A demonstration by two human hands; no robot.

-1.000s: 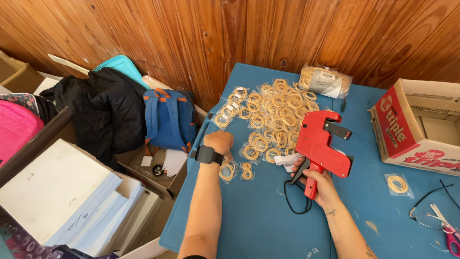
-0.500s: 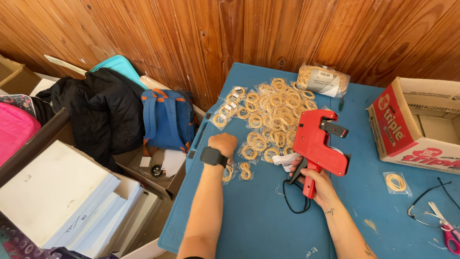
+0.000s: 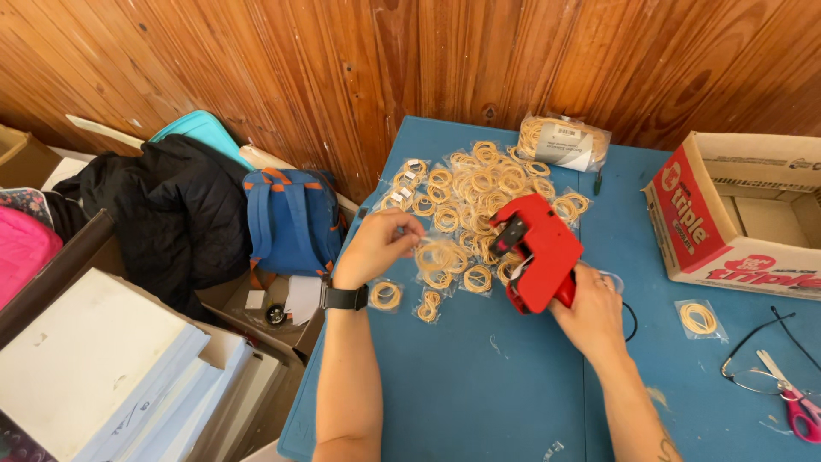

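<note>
Right hand (image 3: 593, 315) grips red label gun (image 3: 536, 252) just right of the pile of bagged rubber bands (image 3: 479, 197) on the blue counter (image 3: 479, 385); left hand (image 3: 379, 246) pinches one small bag (image 3: 434, 255) at the pile's near-left edge, cardboard box (image 3: 744, 214) well right of pile.

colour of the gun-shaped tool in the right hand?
Red, with a black part on top; head view.

A blue table (image 3: 479, 402) stands against the wood-panelled wall. A heap of small clear packets of rubber bands (image 3: 479, 192) spreads from its middle toward the left edge, with two stray packets (image 3: 386, 296) nearer the front. A bigger bag of bands (image 3: 563, 140) lies at the back edge. A cardboard box (image 3: 744, 218) sits at the right, a single packet (image 3: 699, 317) before it, then glasses (image 3: 753, 368) and pink-handled scissors (image 3: 795, 406) at the right edge.
</note>
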